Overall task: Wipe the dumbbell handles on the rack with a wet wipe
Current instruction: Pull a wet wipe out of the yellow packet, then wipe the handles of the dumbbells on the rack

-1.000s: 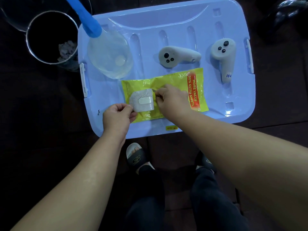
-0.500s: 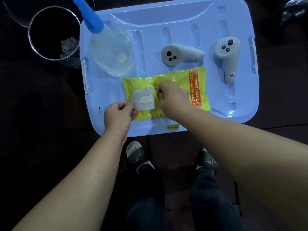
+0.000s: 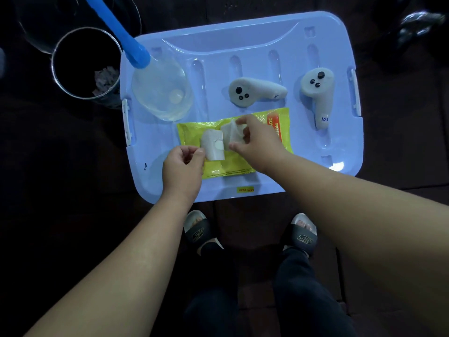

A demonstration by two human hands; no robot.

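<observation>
Your right hand (image 3: 257,144) pinches the wet wipe (image 3: 230,133) in its fingers at frame centre, just right of the flap (image 3: 212,148) your left hand (image 3: 182,166) pinches back on the yellow pack (image 3: 226,170).

I count two controllers (image 3: 255,91) (image 3: 317,93), one pack of wipes (image 3: 228,166), one wipe (image 3: 232,135) and one scoop (image 3: 160,93) on one blue lid (image 3: 243,35). There is one bin (image 3: 52,65) beside it, plus my two slippers (image 3: 198,231) (image 3: 303,235).
</observation>
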